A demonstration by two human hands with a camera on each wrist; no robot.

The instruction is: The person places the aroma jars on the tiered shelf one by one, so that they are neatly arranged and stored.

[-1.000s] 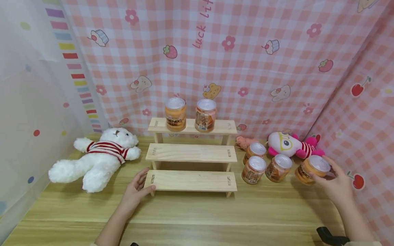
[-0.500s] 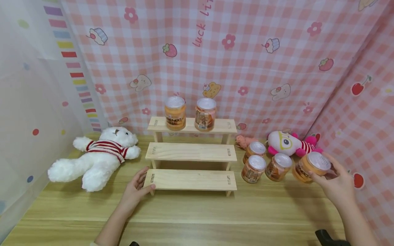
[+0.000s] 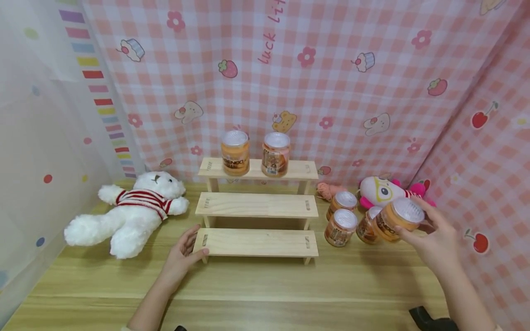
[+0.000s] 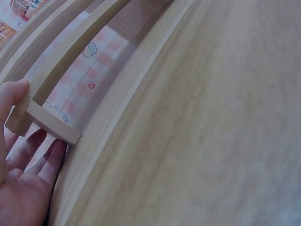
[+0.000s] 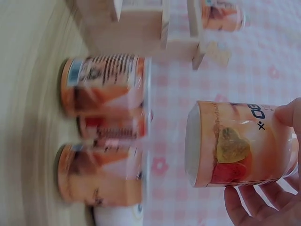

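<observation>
My right hand (image 3: 434,236) grips an orange-labelled jar (image 3: 391,225) with a silvery lid, thumb on one side and fingers on the other. In the right wrist view that jar (image 5: 240,143) is off the table, its pale base apart from the wood. It partly covers a standing jar (image 3: 366,230); two more jars (image 3: 341,228) (image 3: 342,204) stand left of it. A three-step wooden stand (image 3: 256,242) is in the middle, with two similar jars (image 3: 235,156) (image 3: 276,158) on its top step. My left hand (image 3: 181,253) holds the bottom step's left end, thumb at the front, fingers around the end.
A white teddy bear (image 3: 142,211) in a striped sweater lies left of the stand. At the back right lie a pink plush toy (image 3: 378,192) and a ball of pinkish yarn (image 3: 329,191). Checked curtains (image 3: 331,92) hang behind and to the right of the wooden table (image 3: 248,294).
My right hand has lifted the jar off the table and moved it left, so it now overlaps the standing jar beside it. The left hand stays on the stand.
</observation>
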